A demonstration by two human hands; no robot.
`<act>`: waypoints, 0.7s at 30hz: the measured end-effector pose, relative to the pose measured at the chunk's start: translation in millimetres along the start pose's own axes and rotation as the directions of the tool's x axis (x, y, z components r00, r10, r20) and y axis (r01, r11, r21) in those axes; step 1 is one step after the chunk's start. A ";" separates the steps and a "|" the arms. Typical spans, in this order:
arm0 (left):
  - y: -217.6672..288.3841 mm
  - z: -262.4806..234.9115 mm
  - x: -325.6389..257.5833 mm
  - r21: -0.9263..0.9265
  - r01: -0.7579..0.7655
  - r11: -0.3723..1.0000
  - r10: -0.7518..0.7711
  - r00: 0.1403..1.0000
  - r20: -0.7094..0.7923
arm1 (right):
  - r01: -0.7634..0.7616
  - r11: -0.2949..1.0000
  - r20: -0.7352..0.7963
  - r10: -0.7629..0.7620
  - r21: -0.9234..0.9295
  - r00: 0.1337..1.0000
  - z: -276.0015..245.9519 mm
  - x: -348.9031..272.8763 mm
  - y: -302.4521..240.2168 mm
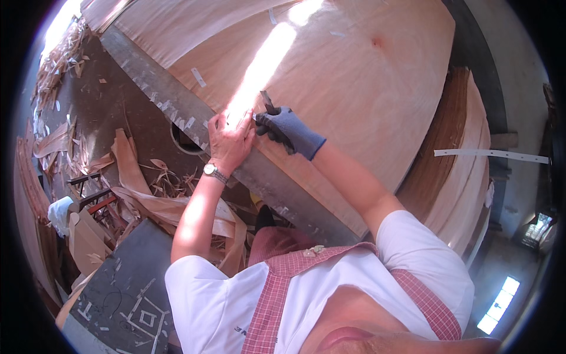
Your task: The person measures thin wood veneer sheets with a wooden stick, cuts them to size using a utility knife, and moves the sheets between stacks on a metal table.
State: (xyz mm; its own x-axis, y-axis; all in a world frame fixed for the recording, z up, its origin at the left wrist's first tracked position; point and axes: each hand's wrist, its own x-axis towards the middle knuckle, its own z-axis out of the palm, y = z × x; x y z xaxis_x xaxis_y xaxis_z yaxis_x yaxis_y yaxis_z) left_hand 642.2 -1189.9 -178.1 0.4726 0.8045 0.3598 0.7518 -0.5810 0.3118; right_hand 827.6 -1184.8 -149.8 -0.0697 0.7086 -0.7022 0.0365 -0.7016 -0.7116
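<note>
A large sheet of pale wood veneer [354, 100] lies across the bench with a bright streak of sunlight over it. My bare left hand [231, 141], a watch on its wrist, rests on the veneer's near edge beside the metal bench strip, fingers stretched forward. My right hand [292, 131] wears a blue-grey glove with dark fingers. It is closed round a dark flat-bladed knife [269, 101], whose blade points away from me over the sheet. The two hands nearly meet; glare hides what lies between their fingertips. Small white tape pieces [198, 77] stick to the veneer.
A grey metal strip [283, 192] with tape scraps runs along the bench's near edge. Veneer offcuts [127, 159] litter the floor at left, near a dark board [127, 289]. Stacked veneer sheets [451, 171] stand at right, with a white perforated strip [489, 154] jutting out.
</note>
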 end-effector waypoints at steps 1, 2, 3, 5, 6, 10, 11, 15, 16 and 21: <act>0.5 0.4 -0.2 -0.003 0.008 1.000 -0.008 1.000 0.019 | 0.093 0.973 -0.004 -0.096 -0.210 0.995 -3.9 4.1 -0.9; -0.7 2.4 -2.1 0.023 -0.001 1.000 0.001 1.000 0.014 | 0.185 0.892 0.023 -0.192 -0.412 0.981 -9.1 13.4 -4.5; -1.1 5.9 -0.7 0.045 -0.023 0.999 0.022 1.000 0.006 | 0.264 0.763 0.058 -0.286 -0.590 0.956 -18.3 22.8 -7.8; -1.5 6.9 2.7 0.050 -0.027 0.998 0.026 0.999 0.025 | 0.310 0.466 0.073 -0.458 -0.829 0.886 -44.0 38.6 -13.2; 0.0 3.1 2.4 0.034 -0.003 0.999 0.001 0.999 0.050 | 0.252 0.464 0.028 -0.438 -0.849 0.899 -53.0 39.3 -27.7; 3.2 4.4 -0.5 -0.018 0.030 0.999 -0.030 0.999 -0.018 | 0.136 0.825 -0.167 -0.268 -0.549 0.949 -82.1 52.5 -74.0; 3.4 4.3 -1.2 -0.023 0.037 0.999 -0.038 0.999 -0.017 | 0.099 0.762 -0.172 -0.267 -0.640 0.948 -84.5 55.9 -80.8; 2.1 2.1 -4.3 -0.031 0.062 0.998 -0.062 0.998 -0.009 | -0.034 0.309 -0.169 -0.423 -0.951 0.890 -86.3 62.1 -95.2; 1.8 2.7 -5.7 -0.032 0.063 0.998 -0.063 0.998 -0.006 | -0.070 0.172 -0.152 -0.528 -0.983 0.836 -85.6 58.3 -90.1; 6.9 6.4 -1.8 -0.003 0.039 0.999 -0.039 0.999 -0.013 | -0.149 0.148 -0.210 -0.637 -0.978 0.741 -139.9 -1.7 -29.9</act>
State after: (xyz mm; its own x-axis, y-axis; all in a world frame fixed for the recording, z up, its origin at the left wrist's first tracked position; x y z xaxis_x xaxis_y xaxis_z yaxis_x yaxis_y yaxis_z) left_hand 649.4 -1194.6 -182.2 0.4369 0.8248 0.3590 0.7683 -0.5497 0.3278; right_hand 966.1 -1154.6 -130.5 0.1341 0.9884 -0.0718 0.9904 -0.1360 -0.0228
